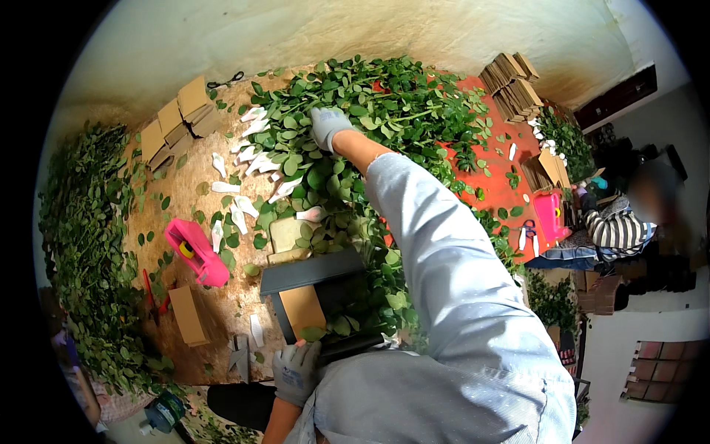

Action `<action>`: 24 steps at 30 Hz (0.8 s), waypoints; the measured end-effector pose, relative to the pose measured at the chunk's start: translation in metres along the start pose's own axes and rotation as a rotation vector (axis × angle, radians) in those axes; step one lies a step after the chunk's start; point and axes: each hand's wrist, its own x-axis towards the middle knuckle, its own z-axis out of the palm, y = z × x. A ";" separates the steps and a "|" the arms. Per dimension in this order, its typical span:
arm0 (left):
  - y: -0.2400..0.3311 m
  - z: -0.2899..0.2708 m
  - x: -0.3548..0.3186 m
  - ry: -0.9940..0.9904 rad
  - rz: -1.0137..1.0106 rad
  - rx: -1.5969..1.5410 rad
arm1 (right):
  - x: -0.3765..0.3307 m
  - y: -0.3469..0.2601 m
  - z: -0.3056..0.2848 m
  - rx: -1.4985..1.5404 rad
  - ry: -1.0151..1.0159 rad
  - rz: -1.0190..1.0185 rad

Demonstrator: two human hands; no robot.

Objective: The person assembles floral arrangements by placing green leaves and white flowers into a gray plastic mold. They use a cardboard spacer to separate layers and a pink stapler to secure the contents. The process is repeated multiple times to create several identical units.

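Note:
My right hand [330, 127], in a grey glove, reaches far over the table into a large heap of green leafy stems [407, 111]. Its fingers bend down among the leaves, and what they grip is hidden. Close to my body, my left hand [296, 371], also gloved, is at the near corner of a dark grey open frame [310, 271]. The left fingers curl at its edge; I cannot make out what they hold. Inside the frame lie a brown cardboard piece [302, 309] and some leaves. White bud-shaped pieces [260, 163] lie along the heap's left side.
A pink tape dispenser [196, 251] and folded cardboard stacks [190, 317] stand left. More leafy stems [89, 251] cover the far left. Black scissors [225, 80] lie by the wall. At right, another person [617, 226] sits by a second pink dispenser [549, 216] on red tabletop.

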 end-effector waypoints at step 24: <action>0.002 -0.001 -0.005 0.079 0.017 0.050 | -0.269 -0.093 -0.137 -0.595 0.165 -0.494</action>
